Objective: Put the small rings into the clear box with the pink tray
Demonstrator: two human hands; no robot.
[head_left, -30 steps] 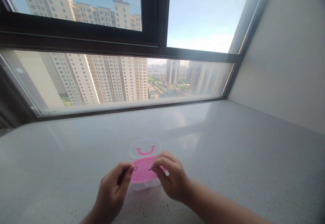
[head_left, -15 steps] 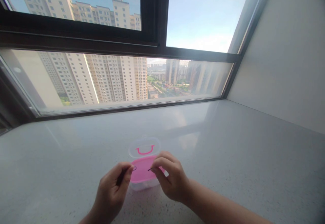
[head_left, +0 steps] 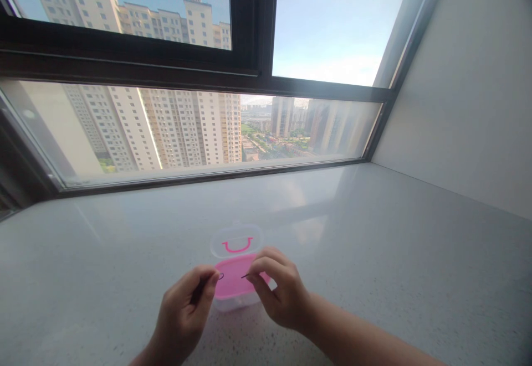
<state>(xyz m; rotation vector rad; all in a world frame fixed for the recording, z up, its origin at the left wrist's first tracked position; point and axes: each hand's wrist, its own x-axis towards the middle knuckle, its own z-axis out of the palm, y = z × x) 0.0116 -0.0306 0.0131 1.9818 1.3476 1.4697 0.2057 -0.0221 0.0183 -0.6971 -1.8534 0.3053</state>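
Observation:
A small clear plastic box point(head_left: 233, 299) with a pink inside stands open on the pale stone sill point(head_left: 374, 255), its clear lid point(head_left: 238, 238) with a pink handle tipped back behind it. My left hand point(head_left: 183, 313) pinches a thin dark needle-like piece point(head_left: 219, 276) just left of the box. My right hand point(head_left: 278, 291) pinches a thin dark thread end point(head_left: 245, 276) over the pink inside. The two tips point at each other, a small gap apart.
A dark-framed window point(head_left: 253, 72) runs along the back of the sill, with tall buildings outside. A pale wall point(head_left: 469, 94) closes the right side. The sill reaches left and right of the box.

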